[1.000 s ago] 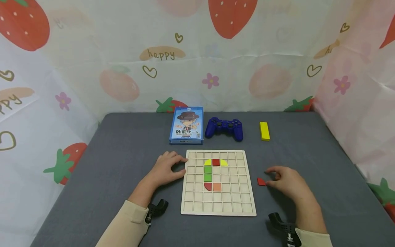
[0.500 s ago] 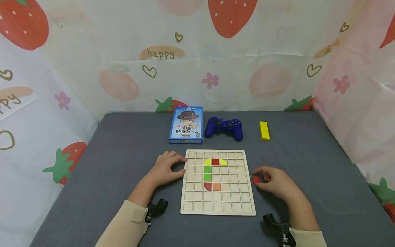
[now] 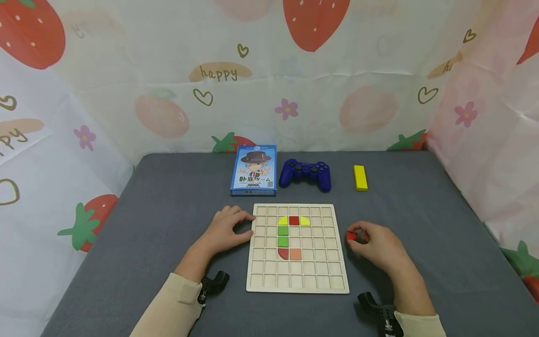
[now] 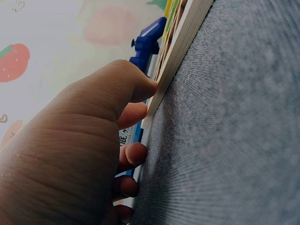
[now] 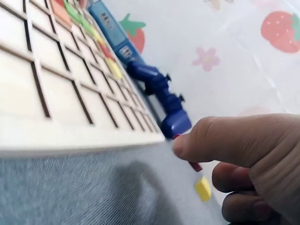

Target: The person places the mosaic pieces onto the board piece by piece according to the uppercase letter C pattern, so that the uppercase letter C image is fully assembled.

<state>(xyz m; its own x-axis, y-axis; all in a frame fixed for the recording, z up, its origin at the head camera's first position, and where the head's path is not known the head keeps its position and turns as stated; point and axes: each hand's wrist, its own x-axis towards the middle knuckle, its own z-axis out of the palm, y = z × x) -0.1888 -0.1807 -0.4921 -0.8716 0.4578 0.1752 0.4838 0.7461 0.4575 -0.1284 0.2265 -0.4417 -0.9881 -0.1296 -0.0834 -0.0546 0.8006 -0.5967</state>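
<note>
A square wooden grid board [image 3: 309, 268] lies on the table with colored tiles in some cells. Yellow quarter-rounds flank a red square tile [image 3: 294, 220] in its upper part. Below the left one come two green tiles [image 3: 283, 230], then a dark red quarter-round [image 3: 283, 253] beside an orange tile [image 3: 296, 254]. My left hand [image 3: 229, 228] touches the board's left edge with thumb and index finger. Just right of the board, my right hand [image 3: 376, 245] pinches a small red tile [image 3: 351, 236] between thumb and index finger. In the right wrist view the thumb [image 5: 197, 143] mostly covers that tile.
Behind the board stand a blue game box [image 3: 254, 171] and a dark blue game controller [image 3: 305, 175]. A yellow block [image 3: 360, 178] lies farther right. The grey-covered table [image 3: 185, 182] meets a strawberry-print curtain [image 3: 328, 70] at the back and sides.
My right hand has taken the red tile in a pinch, drawn it left toward the board and lifted it from the table. The left hand stays at the board's edge.
</note>
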